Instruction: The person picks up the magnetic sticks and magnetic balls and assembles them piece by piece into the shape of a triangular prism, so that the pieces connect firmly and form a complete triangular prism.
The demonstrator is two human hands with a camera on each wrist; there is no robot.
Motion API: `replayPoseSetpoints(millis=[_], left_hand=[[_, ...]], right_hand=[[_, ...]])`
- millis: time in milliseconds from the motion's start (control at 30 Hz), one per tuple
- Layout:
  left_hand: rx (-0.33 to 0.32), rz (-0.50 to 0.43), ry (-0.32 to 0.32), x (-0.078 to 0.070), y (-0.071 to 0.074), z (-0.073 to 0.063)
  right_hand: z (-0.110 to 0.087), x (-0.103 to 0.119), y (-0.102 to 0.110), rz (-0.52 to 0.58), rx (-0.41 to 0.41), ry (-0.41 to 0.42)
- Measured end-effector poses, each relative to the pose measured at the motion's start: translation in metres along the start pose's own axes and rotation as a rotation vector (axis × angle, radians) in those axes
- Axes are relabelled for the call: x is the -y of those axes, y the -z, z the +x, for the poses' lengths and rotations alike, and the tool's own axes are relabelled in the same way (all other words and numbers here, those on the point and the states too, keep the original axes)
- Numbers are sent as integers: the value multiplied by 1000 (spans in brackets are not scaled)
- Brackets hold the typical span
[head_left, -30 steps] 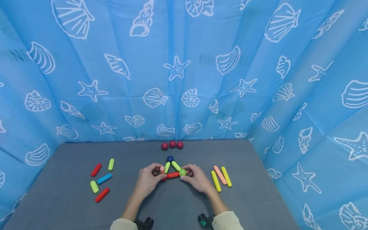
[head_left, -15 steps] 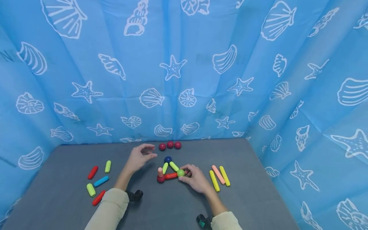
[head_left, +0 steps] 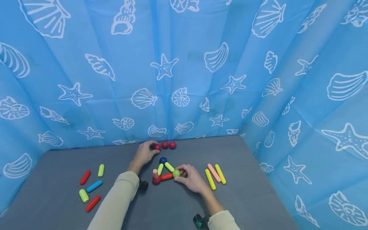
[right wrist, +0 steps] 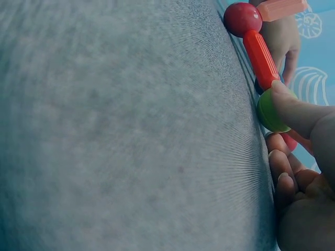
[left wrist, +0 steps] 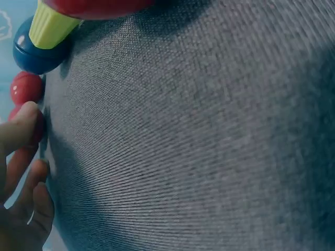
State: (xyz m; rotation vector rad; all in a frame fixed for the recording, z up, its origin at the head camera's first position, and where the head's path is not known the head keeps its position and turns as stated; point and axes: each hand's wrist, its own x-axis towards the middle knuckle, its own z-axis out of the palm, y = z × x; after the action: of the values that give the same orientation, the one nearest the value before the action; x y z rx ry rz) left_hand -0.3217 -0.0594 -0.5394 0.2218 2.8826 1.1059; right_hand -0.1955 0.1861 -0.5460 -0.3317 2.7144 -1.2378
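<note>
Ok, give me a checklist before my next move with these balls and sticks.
1. Left hand at the leftmost glossy red back-row ball: ok, thumb and fingers on it.
2. That ball lifted off the grey cloth: cannot tell.
3. Right hand on the glossy green ball: ok, pinched.
4. Ribbed peach stick upright on the glossy red corner ball: ok.
5. Top of that stick capped: not ok, bare.
6. Left yellow-green ribbed stick joined to the corner ball: cannot tell, join hidden.

Balls [head_left: 164,145] behind the triangle [head_left: 166,176] (loose sticks [head_left: 214,172] either side)
</note>
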Motion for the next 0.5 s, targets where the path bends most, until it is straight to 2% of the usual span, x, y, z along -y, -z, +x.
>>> replayPoseSetpoints(millis=[100,233,367,500], left_hand=[[-30,-8,6,1,7,-7],[-83,-75,-44,-7,28,-23],[-143,-161,-106,-17,51,-55],[-169,-201,-158,-20,57,-95]], right_hand=[[0,1,-2,5,4,1],[0,0,-2,4,-6,-4],[1,0,-3,4,-7,10],[-1,1,-5,7,-9,27]])
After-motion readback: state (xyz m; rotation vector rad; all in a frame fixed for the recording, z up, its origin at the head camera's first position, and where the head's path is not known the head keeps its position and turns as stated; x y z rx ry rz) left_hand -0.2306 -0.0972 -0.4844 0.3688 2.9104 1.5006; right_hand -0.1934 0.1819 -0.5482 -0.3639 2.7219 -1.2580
